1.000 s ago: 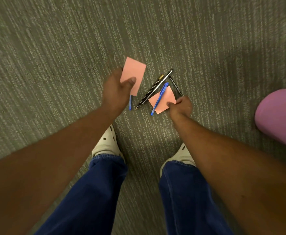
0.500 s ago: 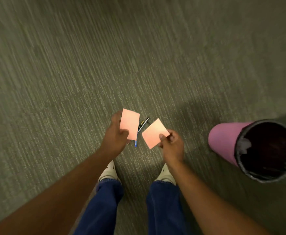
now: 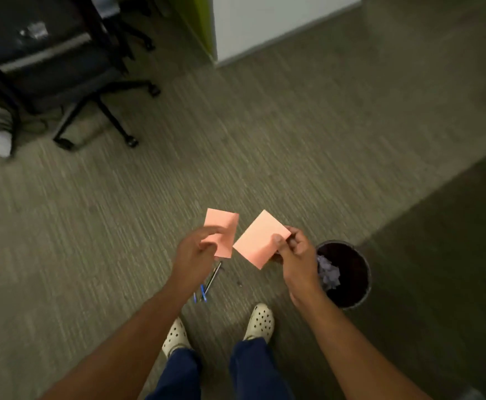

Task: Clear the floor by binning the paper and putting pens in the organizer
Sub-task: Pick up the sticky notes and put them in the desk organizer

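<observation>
Fingers (image 3: 278, 241) pinch paper (image 3: 260, 239) beside bin (image 3: 364, 280).

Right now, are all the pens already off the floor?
No, several pens lie on the carpet between the left hand and the shoes, while both hands hold only pink papers.

Head camera (single view) looks steeply down at carpet (image 3: 293, 157).

Grey-green striped carpet (image 3: 265, 134) runs under a black wheeled office chair (image 3: 63, 67) and a white cabinet (image 3: 265, 24).
</observation>
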### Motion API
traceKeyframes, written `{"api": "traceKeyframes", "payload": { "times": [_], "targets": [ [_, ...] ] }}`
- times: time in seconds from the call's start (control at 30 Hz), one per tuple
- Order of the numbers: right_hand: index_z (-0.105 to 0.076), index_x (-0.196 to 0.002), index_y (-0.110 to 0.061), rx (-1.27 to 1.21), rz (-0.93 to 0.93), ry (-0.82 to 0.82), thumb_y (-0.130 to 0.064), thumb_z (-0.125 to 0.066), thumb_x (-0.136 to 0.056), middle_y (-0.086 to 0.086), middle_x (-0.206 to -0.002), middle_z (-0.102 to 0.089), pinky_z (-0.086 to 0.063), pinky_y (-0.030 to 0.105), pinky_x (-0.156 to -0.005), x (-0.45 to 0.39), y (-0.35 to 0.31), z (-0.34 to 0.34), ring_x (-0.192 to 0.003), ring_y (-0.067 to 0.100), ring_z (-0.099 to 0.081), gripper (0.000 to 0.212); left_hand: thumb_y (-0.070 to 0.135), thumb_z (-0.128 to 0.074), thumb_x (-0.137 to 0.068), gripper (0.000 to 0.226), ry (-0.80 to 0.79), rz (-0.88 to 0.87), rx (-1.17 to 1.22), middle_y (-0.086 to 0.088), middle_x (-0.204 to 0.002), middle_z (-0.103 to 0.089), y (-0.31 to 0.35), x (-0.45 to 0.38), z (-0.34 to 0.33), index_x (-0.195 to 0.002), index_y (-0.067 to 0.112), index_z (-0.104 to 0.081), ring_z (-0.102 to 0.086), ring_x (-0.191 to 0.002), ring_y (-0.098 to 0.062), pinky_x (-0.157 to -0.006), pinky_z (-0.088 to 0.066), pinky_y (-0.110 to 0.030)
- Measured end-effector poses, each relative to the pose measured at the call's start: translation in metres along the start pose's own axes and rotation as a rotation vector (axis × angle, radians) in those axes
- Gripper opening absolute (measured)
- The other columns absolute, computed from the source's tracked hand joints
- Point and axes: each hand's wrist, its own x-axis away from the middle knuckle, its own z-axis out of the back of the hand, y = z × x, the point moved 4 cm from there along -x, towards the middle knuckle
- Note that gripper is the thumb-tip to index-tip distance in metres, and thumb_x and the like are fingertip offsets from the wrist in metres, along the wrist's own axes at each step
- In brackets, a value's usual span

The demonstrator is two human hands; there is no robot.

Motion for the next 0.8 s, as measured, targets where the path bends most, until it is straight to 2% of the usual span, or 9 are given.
{"api": "traceKeyframes", "payload": {
  "times": [0.07,0.17,0.27,0.3,0.37,0.5,0.57,0.67,0.8],
  "targets": [
    [-0.062,-0.106,-0.022,0.007,0.066,0.002,-0.004,-0.061,-0.101,-0.003,-0.093,-0.078,-0.059,0.024,-0.062,0.015,-0.045,0.021,-0.082,0.005,-0.074,0.019,-0.015,-0.051,-0.092,0.051,-0.050,0.029,0.109,-0.009,-0.119,-0.074,0.041,0.018,-0.021,-0.100,0.028,-0.077,-0.072,-0.091,-0.031,-0.074,-0.063,-0.045],
    [-0.062,-0.109,-0.017,0.053,0.168,0.031,-0.004,-0.062,-0.101,0.012,-0.104,-0.075,-0.060,0.042,-0.067,0.037,-0.099,0.048,-0.089,0.019,-0.071,0.015,-0.005,-0.055,-0.097,0.046,-0.133,0.063,0.256,-0.001,-0.090,-0.081,0.090,0.044,-0.054,-0.083,0.027,-0.084,-0.070,-0.077,-0.026,-0.071,-0.061,-0.046],
    [-0.063,-0.106,-0.021,0.114,0.278,0.092,-0.004,-0.063,-0.101,0.008,-0.097,-0.075,-0.057,0.036,-0.063,0.063,-0.139,0.078,-0.081,0.013,-0.069,0.017,0.016,-0.069,-0.094,0.023,-0.273,0.026,0.282,-0.001,-0.077,-0.077,0.145,0.070,-0.085,-0.083,0.029,-0.084,-0.071,-0.070,-0.019,-0.070,-0.062,-0.051],
    [-0.064,-0.105,-0.023,0.133,0.305,0.119,-0.006,-0.063,-0.101,0.004,-0.093,-0.076,-0.056,0.032,-0.062,0.073,-0.149,0.087,-0.078,0.010,-0.069,0.017,0.027,-0.074,-0.088,0.012,-0.338,-0.017,0.265,0.000,-0.078,-0.078,0.162,0.080,-0.094,-0.086,0.033,-0.084,-0.072,-0.070,-0.015,-0.066,-0.064,-0.047],
    [-0.064,-0.106,-0.025,0.156,0.358,0.183,-0.012,-0.065,-0.101,-0.003,-0.092,-0.076,-0.054,0.022,-0.060,0.095,-0.167,0.105,-0.076,0.002,-0.069,0.013,0.033,-0.078,-0.078,0.015,-0.435,-0.102,0.227,-0.002,-0.085,-0.079,0.188,0.092,-0.111,-0.092,0.034,-0.083,-0.075,-0.074,-0.014,-0.061,-0.064,-0.039],
    [-0.060,-0.119,-0.023,0.087,0.401,0.344,-0.012,-0.075,-0.094,-0.007,-0.103,-0.076,-0.056,0.014,-0.065,0.143,-0.189,0.142,-0.086,-0.004,-0.072,0.032,0.008,-0.079,-0.088,0.026,-0.511,-0.200,0.214,-0.002,-0.098,-0.081,0.217,0.110,-0.140,-0.109,0.022,-0.075,-0.078,-0.080,-0.020,-0.057,-0.063,-0.038],
    [-0.058,-0.123,-0.025,0.055,0.393,0.406,-0.014,-0.081,-0.089,-0.005,-0.104,-0.078,-0.058,0.016,-0.068,0.166,-0.192,0.160,-0.091,0.000,-0.074,0.043,0.007,-0.079,-0.088,0.031,-0.542,-0.235,0.223,0.001,-0.100,-0.081,0.227,0.126,-0.156,-0.112,0.023,-0.069,-0.079,-0.081,-0.019,-0.055,-0.062,-0.037],
    [-0.060,-0.122,-0.024,0.004,0.399,0.521,-0.010,-0.083,-0.085,-0.007,-0.104,-0.079,-0.063,0.024,-0.072,0.195,-0.191,0.190,-0.094,0.006,-0.076,0.046,0.016,-0.082,-0.081,0.035,-0.608,-0.301,0.191,0.001,-0.104,-0.081,0.239,0.151,-0.183,-0.111,0.027,-0.068,-0.079,-0.090,-0.023,-0.064,-0.065,-0.047],
    [-0.062,-0.115,-0.032,0.016,0.403,0.660,-0.013,-0.082,-0.086,-0.023,-0.105,-0.074,-0.061,0.018,-0.073,0.227,-0.188,0.236,-0.097,0.000,-0.073,0.041,0.023,-0.082,-0.082,0.034,-0.725,-0.349,0.121,0.003,-0.108,-0.080,0.252,0.183,-0.230,-0.110,0.039,-0.070,-0.078,-0.096,-0.023,-0.075,-0.064,-0.055]
  ]
}}
